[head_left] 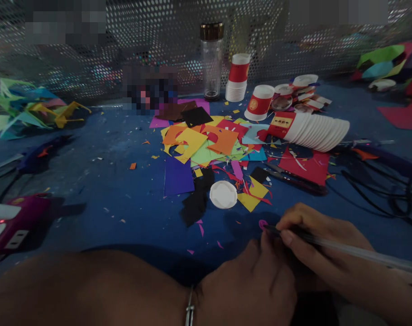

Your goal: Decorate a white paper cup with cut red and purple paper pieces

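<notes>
My left hand [250,280] is closed, its fingertips pinching a small pink paper piece [263,224] just above the blue table [124,199]. In my right hand [324,240] is a pen [355,252] with a clear barrel, gripped near its dark front end. The pen's tip touches or nearly touches the pink piece, whose surface shows a rounded mark too small to make out. Beyond both hands lies a white paper cup base [223,194]. Yellow paper [251,194] and thin red strips sit beside it.
Coloured paper sheets [192,142] pile up mid-table. Behind them stand paper cups [260,102] and a glass bottle [212,68]; a cup stack [314,130] lies sideways. Dark-handled scissors [301,181] rest at right, near a corded glue gun [385,158]. A purple power strip [22,222] is at left.
</notes>
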Demonstrator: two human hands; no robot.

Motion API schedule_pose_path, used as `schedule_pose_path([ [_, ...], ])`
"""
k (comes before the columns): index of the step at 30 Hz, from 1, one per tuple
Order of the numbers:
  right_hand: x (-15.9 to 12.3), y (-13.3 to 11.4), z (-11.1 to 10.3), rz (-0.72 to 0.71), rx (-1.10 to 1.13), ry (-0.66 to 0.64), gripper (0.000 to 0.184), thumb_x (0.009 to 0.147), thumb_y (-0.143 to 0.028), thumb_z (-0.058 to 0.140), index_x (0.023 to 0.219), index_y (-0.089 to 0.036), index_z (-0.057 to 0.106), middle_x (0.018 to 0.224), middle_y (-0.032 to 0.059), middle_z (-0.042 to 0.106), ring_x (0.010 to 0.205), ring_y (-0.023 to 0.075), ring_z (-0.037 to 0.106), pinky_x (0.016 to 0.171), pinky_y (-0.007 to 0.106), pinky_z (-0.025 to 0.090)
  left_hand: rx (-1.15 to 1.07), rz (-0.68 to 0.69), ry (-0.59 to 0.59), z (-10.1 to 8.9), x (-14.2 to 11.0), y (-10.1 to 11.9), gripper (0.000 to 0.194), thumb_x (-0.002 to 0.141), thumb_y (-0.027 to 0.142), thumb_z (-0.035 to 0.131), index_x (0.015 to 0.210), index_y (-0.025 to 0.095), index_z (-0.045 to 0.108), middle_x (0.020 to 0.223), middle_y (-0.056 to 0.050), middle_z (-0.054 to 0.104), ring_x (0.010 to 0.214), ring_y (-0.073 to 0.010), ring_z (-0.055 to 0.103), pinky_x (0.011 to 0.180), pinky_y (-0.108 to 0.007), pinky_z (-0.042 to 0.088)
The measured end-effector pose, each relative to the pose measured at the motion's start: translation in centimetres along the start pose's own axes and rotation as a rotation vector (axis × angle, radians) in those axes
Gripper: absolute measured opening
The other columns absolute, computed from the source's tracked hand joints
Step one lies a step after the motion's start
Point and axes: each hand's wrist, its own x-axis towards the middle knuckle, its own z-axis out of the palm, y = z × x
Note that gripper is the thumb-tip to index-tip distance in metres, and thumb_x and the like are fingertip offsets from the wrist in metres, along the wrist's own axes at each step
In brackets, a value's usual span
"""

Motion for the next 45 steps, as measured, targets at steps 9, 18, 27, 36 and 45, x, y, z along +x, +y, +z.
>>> schedule_pose_path([
  [9, 0.2, 0.05, -0.01, -0.024, -0.012, 0.002, 0.018, 0.101, -0.031, 0.049, 0.089, -0.027, 0.062, 0.073, -0.0045, 0.067, 0.058, 0.0119, 0.064, 0.054, 0.022, 0.048, -0.011, -0.004, 0.001, 0.26, -0.05, 0.06, 0.032, 0.101, 0.02, 0.047, 0.118, 0.009, 0.072, 0.128, -0.019, 0.073, 0.117, -0.0269, 0.07, 0.098, -0.038, 0.059],
  [18, -0.05, -0.34, 0.07, 0.038, -0.012, -0.012, 0.022, 0.101, -0.034, 0.045, 0.088, -0.027, 0.061, 0.073, -0.004, 0.068, 0.059, 0.0117, 0.063, 0.056, 0.023, 0.048, 0.009, 0.005, 0.004, 0.26, 0.05, -0.03, 0.033, 0.101, 0.017, 0.046, 0.122, 0.007, 0.07, 0.13, -0.02, 0.071, 0.116, -0.0263, 0.07, 0.097, -0.036, 0.059],
  [27, 0.16, -0.03, 0.03, -0.017, -0.004, -0.004, 0.021, 0.1, -0.03, 0.047, 0.086, -0.026, 0.061, 0.071, -0.0038, 0.066, 0.057, 0.012, 0.062, 0.054, 0.023, 0.048, 0.0, -0.017, 0.006, 0.48, -0.14, 0.18, 0.033, 0.102, 0.019, 0.047, 0.122, 0.009, 0.07, 0.13, -0.018, 0.072, 0.118, -0.0261, 0.069, 0.099, -0.037, 0.059],
  [36, 0.16, -0.51, -0.19, 0.042, -0.007, -0.021, 0.022, 0.1, -0.033, 0.047, 0.086, -0.027, 0.063, 0.073, -0.0021, 0.069, 0.059, 0.0138, 0.064, 0.056, 0.026, 0.05, -0.001, -0.01, 0.009, 0.39, -0.1, 0.15, 0.033, 0.101, 0.017, 0.048, 0.122, 0.007, 0.07, 0.129, -0.02, 0.071, 0.117, -0.0272, 0.07, 0.099, -0.038, 0.058],
  [45, 0.01, -0.87, 0.04, 0.093, -0.016, -0.024, 0.026, 0.101, -0.036, 0.044, 0.086, -0.026, 0.063, 0.073, -0.0012, 0.069, 0.061, 0.0144, 0.063, 0.057, 0.026, 0.049, -0.018, 0.002, -0.013, 0.29, -0.06, 0.04, 0.034, 0.101, 0.018, 0.046, 0.124, 0.006, 0.069, 0.129, -0.022, 0.071, 0.117, -0.0282, 0.069, 0.1, -0.04, 0.058],
])
